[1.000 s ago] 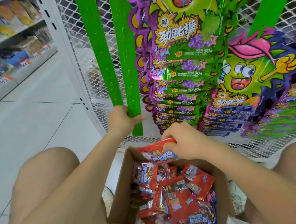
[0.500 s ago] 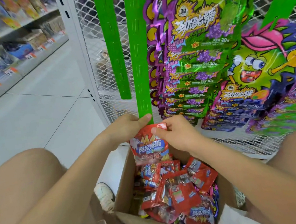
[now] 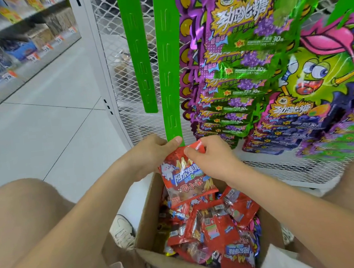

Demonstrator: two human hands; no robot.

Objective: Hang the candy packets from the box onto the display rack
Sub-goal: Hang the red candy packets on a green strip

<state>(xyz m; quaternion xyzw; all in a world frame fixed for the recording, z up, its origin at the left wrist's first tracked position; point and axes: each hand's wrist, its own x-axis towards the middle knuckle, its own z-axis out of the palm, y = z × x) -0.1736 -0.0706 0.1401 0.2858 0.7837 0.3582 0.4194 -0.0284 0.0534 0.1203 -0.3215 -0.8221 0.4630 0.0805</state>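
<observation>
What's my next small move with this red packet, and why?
Probably raise the packet so its top slips onto the lowest tab of the strip. The right hand pinches the packet's top just at the strip's bottom end, which the left hand grips; the strip's tabs look bare.

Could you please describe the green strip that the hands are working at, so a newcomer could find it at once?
On the white mesh rack, two green strips hang left of the purple candy bags. The green strip meant is the right one, beside the bags. Unlike its neighbour, which ends higher, it reaches down to the left hand, which pinches its end.
</observation>
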